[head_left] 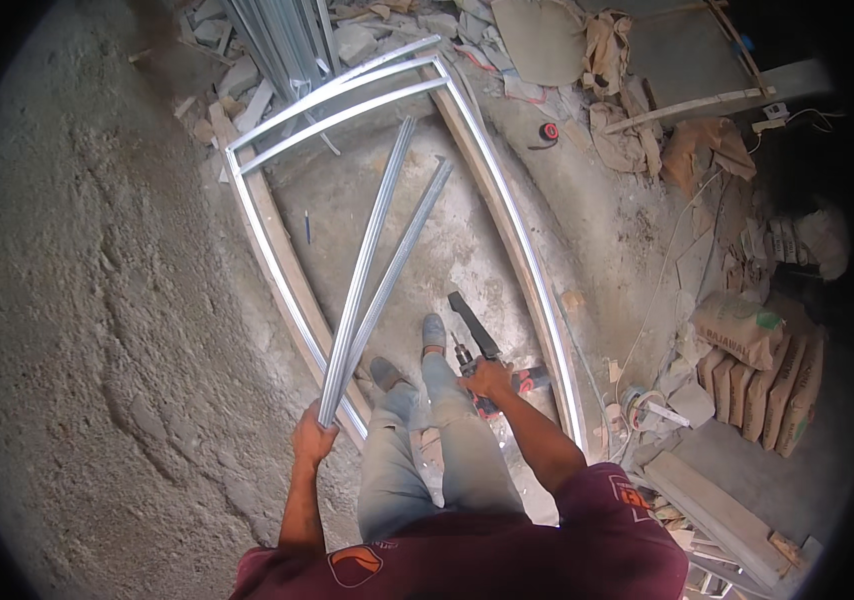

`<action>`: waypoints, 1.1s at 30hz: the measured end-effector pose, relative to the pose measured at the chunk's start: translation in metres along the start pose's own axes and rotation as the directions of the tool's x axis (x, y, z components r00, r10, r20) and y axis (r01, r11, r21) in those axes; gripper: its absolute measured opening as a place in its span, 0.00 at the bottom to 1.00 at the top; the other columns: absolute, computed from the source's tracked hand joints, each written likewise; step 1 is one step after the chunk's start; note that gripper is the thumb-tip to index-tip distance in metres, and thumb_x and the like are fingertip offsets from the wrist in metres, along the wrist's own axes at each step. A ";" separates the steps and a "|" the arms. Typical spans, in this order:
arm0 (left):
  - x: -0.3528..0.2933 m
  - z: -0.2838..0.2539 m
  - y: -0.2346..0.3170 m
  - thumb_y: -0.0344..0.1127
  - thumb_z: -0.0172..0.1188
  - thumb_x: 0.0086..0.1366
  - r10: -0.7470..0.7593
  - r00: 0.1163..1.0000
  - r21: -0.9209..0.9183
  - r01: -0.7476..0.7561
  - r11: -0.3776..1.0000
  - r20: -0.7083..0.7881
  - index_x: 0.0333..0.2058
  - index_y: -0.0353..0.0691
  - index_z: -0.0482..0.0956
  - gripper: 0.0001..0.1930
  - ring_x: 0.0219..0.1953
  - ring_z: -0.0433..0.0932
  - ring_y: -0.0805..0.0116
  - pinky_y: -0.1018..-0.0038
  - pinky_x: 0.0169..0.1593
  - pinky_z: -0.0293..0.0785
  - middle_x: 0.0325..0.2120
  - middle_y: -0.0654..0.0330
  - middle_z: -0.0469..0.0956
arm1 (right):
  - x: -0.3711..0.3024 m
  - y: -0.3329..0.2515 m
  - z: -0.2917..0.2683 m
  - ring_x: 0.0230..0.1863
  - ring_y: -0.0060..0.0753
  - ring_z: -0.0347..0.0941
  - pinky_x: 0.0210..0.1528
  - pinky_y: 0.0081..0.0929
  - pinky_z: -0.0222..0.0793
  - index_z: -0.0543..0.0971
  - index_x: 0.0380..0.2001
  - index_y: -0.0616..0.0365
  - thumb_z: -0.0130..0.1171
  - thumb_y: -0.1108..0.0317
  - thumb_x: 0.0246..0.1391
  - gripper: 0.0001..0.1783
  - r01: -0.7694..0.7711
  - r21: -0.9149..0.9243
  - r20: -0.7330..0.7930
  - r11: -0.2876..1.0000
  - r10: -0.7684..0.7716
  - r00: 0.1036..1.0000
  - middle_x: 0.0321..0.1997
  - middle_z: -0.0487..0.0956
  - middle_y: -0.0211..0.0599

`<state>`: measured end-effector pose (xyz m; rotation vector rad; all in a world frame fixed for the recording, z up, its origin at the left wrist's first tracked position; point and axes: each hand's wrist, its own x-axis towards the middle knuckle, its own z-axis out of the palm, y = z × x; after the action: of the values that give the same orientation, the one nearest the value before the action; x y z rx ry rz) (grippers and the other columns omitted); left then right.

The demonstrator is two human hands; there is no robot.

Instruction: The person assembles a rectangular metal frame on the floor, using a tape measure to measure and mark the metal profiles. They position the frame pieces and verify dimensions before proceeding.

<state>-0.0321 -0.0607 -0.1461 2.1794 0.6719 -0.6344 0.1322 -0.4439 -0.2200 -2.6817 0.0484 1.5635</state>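
My left hand point(314, 437) is closed around the near end of a long silver metal channel point(372, 235). A second metal channel point(405, 245) fans out beside it to the right; their near ends overlap by the hand, and I cannot tell whether it grips both. Low at the right, my right hand point(488, 379) is wrapped round a red and black power drill point(463, 354), chuck pointing away from me. A long black bar point(473, 322) lies alongside the drill; how they connect is unclear. Around my feet lies a large rectangular metal frame point(507, 205), its far end crossed by two parallel rails.
Wooden planks point(482, 190) run under the frame. A pencil-like blue stick point(308, 226) lies inside it. Upright metal profiles point(277, 45) stand at the far left among rubble. A red tape measure point(548, 132) sits right of the frame; stacked paper sacks point(767, 385) and cables are farther right.
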 end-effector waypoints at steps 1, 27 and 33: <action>0.010 0.006 0.004 0.39 0.62 0.49 -0.012 1.000 0.012 0.011 1.000 0.009 0.59 0.41 0.71 0.34 0.52 0.76 0.39 0.53 0.55 0.72 0.49 0.40 0.77 | 0.021 0.000 0.017 0.65 0.48 0.69 0.70 0.62 0.45 0.70 0.60 0.58 0.62 0.34 0.47 0.46 0.025 -0.041 0.021 0.999 -0.024 0.999 0.58 0.78 0.47; 0.086 0.288 -0.149 0.31 0.69 0.39 0.252 0.964 0.525 -0.170 0.834 -0.087 0.61 0.37 0.66 0.44 0.52 0.70 0.46 0.55 0.56 0.63 0.50 0.47 0.72 | 0.405 0.038 0.378 0.62 0.45 0.66 0.67 0.67 0.49 0.76 0.56 0.53 0.70 0.45 0.42 0.39 0.335 -0.262 -0.198 0.905 -0.390 0.899 0.58 0.76 0.41; 0.114 0.280 -0.124 0.31 0.70 0.41 0.358 0.933 0.630 -0.298 0.717 0.033 0.61 0.38 0.66 0.44 0.51 0.72 0.48 0.54 0.55 0.63 0.50 0.48 0.73 | 0.445 0.085 0.419 0.65 0.45 0.63 0.69 0.69 0.44 0.77 0.56 0.50 0.61 0.50 0.53 0.29 0.153 -0.132 -0.490 0.979 -0.199 0.849 0.59 0.75 0.39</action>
<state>-0.0898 -0.1763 -0.4463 2.8756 0.0804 -0.6236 -0.0165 -0.5127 -0.8151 -2.9822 -0.2527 0.8021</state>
